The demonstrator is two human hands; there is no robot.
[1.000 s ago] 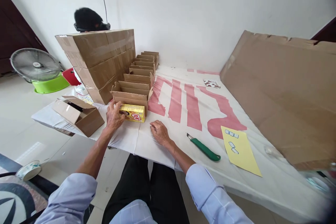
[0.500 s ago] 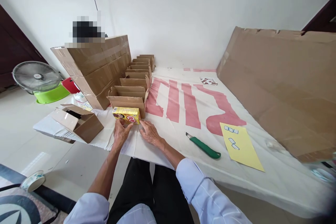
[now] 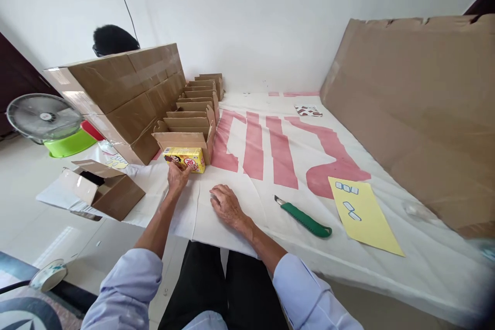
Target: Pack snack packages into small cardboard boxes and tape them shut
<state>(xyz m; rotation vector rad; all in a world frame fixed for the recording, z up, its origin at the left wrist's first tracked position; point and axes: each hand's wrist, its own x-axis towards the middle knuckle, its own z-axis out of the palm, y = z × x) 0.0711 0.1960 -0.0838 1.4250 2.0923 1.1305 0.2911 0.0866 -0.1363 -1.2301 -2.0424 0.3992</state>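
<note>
A small yellow printed box (image 3: 196, 159) stands against the near side of the first open cardboard carton (image 3: 181, 140). My left hand (image 3: 178, 177) grips its near side, with fingers and thumb on the front face. The fingertips partly cover the print. My right hand (image 3: 227, 207) rests on the white cloth to the right of the box, apart from it. Its fingers are loosely bent and hold nothing. A green utility knife (image 3: 305, 219), its blade tip showing, lies to the right of my right hand.
Several open cartons (image 3: 199, 95) run in a row toward the wall, beside stacked sealed boxes (image 3: 127, 82). A person's head (image 3: 115, 40) shows behind the stack. An open carton (image 3: 118, 196) sits at the left edge. Yellow paper (image 3: 365, 216) and a large cardboard sheet (image 3: 417, 113) are right.
My right hand has let go of the yellow box's right end and drawn back toward me onto the cloth. My left hand stays at the box. The view has shifted slightly.
</note>
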